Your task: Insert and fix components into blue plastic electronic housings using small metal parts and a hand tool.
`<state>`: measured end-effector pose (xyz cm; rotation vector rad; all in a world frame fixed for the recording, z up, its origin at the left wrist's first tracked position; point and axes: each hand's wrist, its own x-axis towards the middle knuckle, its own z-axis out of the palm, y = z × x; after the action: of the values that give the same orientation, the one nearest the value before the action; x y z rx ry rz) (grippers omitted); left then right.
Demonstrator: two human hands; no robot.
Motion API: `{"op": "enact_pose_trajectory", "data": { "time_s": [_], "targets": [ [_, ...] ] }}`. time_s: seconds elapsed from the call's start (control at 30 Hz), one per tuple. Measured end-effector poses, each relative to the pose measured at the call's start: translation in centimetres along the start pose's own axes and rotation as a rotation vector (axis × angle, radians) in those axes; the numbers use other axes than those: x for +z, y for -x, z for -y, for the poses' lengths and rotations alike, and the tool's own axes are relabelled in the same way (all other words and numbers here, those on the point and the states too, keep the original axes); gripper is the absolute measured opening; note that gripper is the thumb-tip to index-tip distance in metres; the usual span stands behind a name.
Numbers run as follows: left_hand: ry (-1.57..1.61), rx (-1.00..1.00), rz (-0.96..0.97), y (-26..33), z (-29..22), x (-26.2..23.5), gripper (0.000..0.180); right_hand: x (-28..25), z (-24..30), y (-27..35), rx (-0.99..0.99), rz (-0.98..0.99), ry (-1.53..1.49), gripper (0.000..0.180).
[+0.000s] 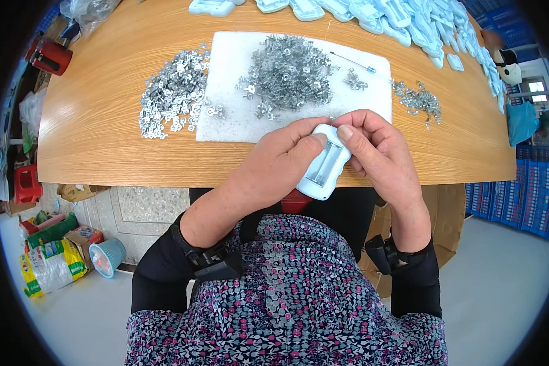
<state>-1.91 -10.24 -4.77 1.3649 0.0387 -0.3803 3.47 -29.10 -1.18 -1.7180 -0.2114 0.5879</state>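
Between both hands, over the table's front edge, I hold a light blue plastic battery housing (324,163) with its long open compartment facing up. My left hand (280,155) grips its left side, thumb pressed near the top of the compartment. My right hand (381,155) pinches the upper right corner between thumb and fingers. Whether a small metal part sits under the thumbs I cannot tell. Beyond my hands, a heap of small metal spring contacts (291,72) lies on a white foam sheet (229,125). A thin screwdriver-like tool (352,63) rests on the sheet's right part.
Flat metal contact plates (174,91) are piled left of the sheet, and a smaller metal pile (418,100) lies to its right. Many light blue housings (409,24) cover the table's far right. A blue basket (107,257) stands on the floor at left; blue crates (512,192) are stacked at right.
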Motion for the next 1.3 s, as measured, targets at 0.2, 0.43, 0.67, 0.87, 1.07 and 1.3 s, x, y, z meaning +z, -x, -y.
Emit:
{"op": "enact_pose_trajectory", "data": {
  "time_s": [0.2,0.43,0.67,0.87,1.07,1.3],
  "targets": [
    [-0.541,0.147,-0.027,0.3,-1.6,-0.1,0.047,0.1,0.0,0.1,0.005,0.011,0.03,0.025],
    [0.511,-0.08,0.103,0.2,-1.2,-0.5,0.044,-0.5,-0.3,0.3,-0.073,0.099,-0.146,0.029],
    [0.871,-0.199,0.399,0.5,-0.4,-1.4,0.037,0.4,-1.4,-0.1,-0.188,0.066,-0.039,0.022],
    [0.775,-0.26,0.37,0.5,-0.4,-1.6,0.049,0.0,-1.4,0.5,-0.188,0.039,-0.016,0.02],
    [0.522,-0.064,-0.019,2.3,-2.5,-4.0,0.069,-2.8,-1.5,0.5,-0.193,-0.192,0.182,0.021],
    [0.606,0.092,-0.16,3.9,-1.2,-6.1,0.067,-1.2,-1.9,-0.5,-0.307,-0.21,0.668,0.021]
  ]
}}
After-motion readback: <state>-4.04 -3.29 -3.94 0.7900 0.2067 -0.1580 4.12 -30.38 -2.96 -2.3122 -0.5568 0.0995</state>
